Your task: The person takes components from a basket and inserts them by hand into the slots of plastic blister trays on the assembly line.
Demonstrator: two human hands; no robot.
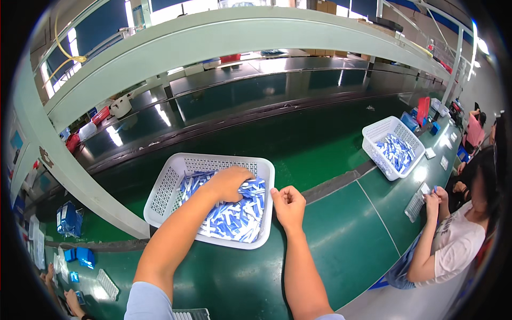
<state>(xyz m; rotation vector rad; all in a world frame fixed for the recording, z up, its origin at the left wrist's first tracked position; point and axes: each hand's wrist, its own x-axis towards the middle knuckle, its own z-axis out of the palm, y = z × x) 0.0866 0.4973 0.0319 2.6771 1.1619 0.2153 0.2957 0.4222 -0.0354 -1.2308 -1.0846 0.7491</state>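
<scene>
A white plastic basket (210,159) stands in front of me, with a heap of small blue-and-white strips (229,221) in it. My left hand (230,183) reaches into the basket from the near side. Its fingers curl down into the heap and their tips are hidden, so what they hold does not show. Just outside the basket's right rim is my right hand (289,206). Its fingers are folded in and the thumb points at the rim; whether it touches I cannot tell. Nothing shows in that hand.
Another white basket (368,143) with similar strips stands to the right. Beyond it a co-worker (450,240) handles a pale tray (416,202). Blue packs (85,257) lie at left, near another person's hands. A pale metal frame (85,181) crosses the left side and overhead.
</scene>
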